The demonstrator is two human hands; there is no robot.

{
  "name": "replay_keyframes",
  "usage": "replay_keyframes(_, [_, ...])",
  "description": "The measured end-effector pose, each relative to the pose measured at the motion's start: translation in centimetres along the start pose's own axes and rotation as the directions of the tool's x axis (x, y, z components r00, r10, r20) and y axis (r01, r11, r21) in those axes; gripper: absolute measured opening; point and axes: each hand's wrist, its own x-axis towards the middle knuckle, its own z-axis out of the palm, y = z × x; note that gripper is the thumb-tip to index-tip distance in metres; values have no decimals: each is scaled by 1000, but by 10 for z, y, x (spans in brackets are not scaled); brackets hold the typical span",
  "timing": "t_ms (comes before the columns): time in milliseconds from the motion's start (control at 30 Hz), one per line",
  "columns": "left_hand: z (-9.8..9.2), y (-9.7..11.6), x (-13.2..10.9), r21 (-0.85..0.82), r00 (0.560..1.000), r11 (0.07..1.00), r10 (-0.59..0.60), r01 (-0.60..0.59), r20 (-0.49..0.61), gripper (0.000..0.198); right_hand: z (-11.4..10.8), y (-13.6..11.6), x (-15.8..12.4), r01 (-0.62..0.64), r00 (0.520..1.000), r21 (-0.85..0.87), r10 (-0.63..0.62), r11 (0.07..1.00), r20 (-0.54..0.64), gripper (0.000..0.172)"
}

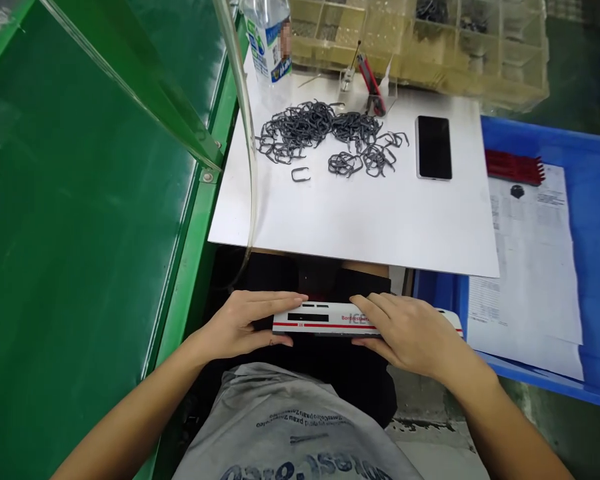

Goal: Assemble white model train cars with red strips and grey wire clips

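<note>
A white model train car (335,319) with a red stripe, dark window openings and printed lettering lies level above my lap. My left hand (247,323) closes on its left end, fingers along the top edge and thumb underneath. Farther right, my right hand (413,330) wraps round the car and covers part of the lettering; the car's right tip shows beyond the knuckles. Past the car, on the white board (380,220), lies a heap of dark grey U-shaped clips (305,127). One single clip (301,175) lies apart in front of the heap.
A phone (433,147) lies on the board's right side. Behind the clips stand a plastic bottle (270,40), a small clear holder with a red-handled tool (371,83), and a compartment box (430,60). A blue bin (597,200) holds papers and red parts; a green frame (195,220) rises left.
</note>
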Motion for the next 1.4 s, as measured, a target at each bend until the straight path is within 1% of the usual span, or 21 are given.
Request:
replay_keyframes(200, [-16,8,-6,4,999,999,-37,37,4,69,4,-5,9,-11,1000,-28,12,1000,21,59])
replay_keyframes(267, [-16,8,-8,-113,994,990,-92,84,-65,64,0,-6,13,-50,999,85,49,995,21,65])
replay_keyframes(333, [-8,8,-7,-334,963,936,-185,112,-197,68,-2,-12,20,-121,992,363,125,924,14,67])
replay_keyframes(367, [0,9,-6,-450,936,887,-244,109,-255,78,-1,-18,25,-147,986,548,163,823,20,67])
replay_keyframes(400, [9,10,-4,-547,910,832,-296,97,-290,91,2,-27,31,-157,980,729,197,666,31,66])
replay_keyframes(467, [32,13,3,-666,885,737,-381,116,-267,107,14,-51,46,-139,966,958,246,249,76,64])
replay_keyframes(500, [43,15,7,-700,874,696,-427,156,-230,102,22,-63,53,-126,960,989,259,71,104,63])
replay_keyframes(533, [53,17,10,-728,853,657,-482,198,-202,88,31,-75,59,-117,955,992,271,-37,123,61])
replay_keyframes(567, [61,17,14,-747,827,624,-530,229,-189,71,39,-85,64,-116,954,992,272,-58,128,60])
replay_keyframes(600, [65,17,16,-758,798,605,-569,243,-199,54,47,-92,67,-130,957,991,262,-10,129,57])
replay_keyframes(633, [67,16,18,-762,775,602,-591,238,-224,42,52,-96,67,-157,963,983,236,94,131,56])
replay_keyframes(700, [60,12,18,-767,774,613,-574,189,-267,37,56,-92,63,-232,966,916,186,328,178,52])
replay_keyframes(767, [47,8,16,-786,801,588,-557,193,-220,42,52,-79,55,-300,948,858,229,417,221,46])
replay_keyframes(833, [34,7,13,-798,823,525,-564,295,-67,44,42,-63,51,-266,917,908,376,323,135,42])
replay_keyframes(933, [29,9,11,-711,820,511,-550,482,160,43,27,-49,57,-32,814,993,579,114,-40,57])
replay_keyframes(1000, [34,12,11,-654,818,537,-523,533,237,41,21,-47,68,37,802,998,596,41,-54,56])
replay_keyframes(1067, [40,15,11,-638,813,535,-513,555,277,41,20,-49,78,46,813,999,582,-2,-36,43])
replay_keyframes(1167, [43,14,8,-670,797,474,-517,571,312,45,23,-55,86,89,780,995,625,-51,-38,31])
replay_keyframes(1267, [42,10,4,-750,775,246,-371,614,512,62,24,-57,85,178,713,977,700,-116,-46,37])
replay_keyframes(1333, [43,8,2,-735,725,47,-217,676,653,69,24,-53,83,246,666,959,743,-144,-59,46])
replay_keyframes(1400, [45,7,3,-712,691,-44,-208,700,692,62,26,-46,79,244,636,959,770,-146,-45,54])
